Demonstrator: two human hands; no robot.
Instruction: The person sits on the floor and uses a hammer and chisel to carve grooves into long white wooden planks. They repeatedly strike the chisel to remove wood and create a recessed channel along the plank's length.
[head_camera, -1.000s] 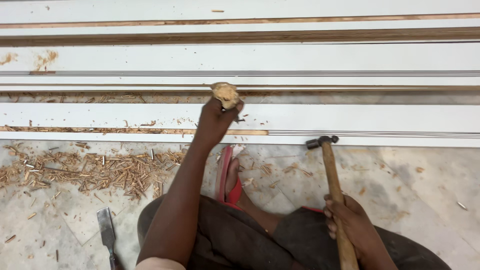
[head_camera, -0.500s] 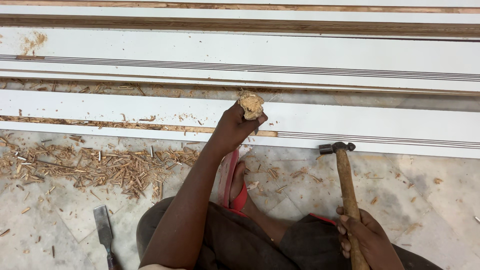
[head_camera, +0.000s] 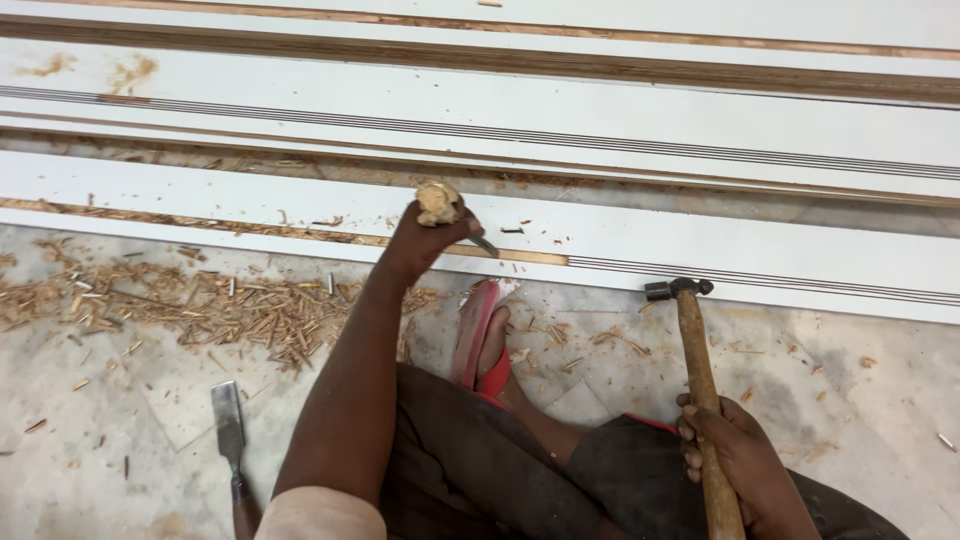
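Since 0.5 s ago: chisel hand shifted along the board's groove; hammer unchanged, head raised. Spare chisel (head_camera: 229, 425) lies on floor at 7 o'clock, beside wood chips (head_camera: 200, 305). Left hand (head_camera: 425, 240) closed around chisel (head_camera: 440, 205), its blade on the white grooved board (head_camera: 700, 240). Right hand (head_camera: 730, 460), 5 o'clock, gripping hammer (head_camera: 695, 370). Judged: blade being repositioned between strikes.

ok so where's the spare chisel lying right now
In the head view the spare chisel lies on the concrete floor at lower left, just left of the left forearm and below the pile of wood chips.
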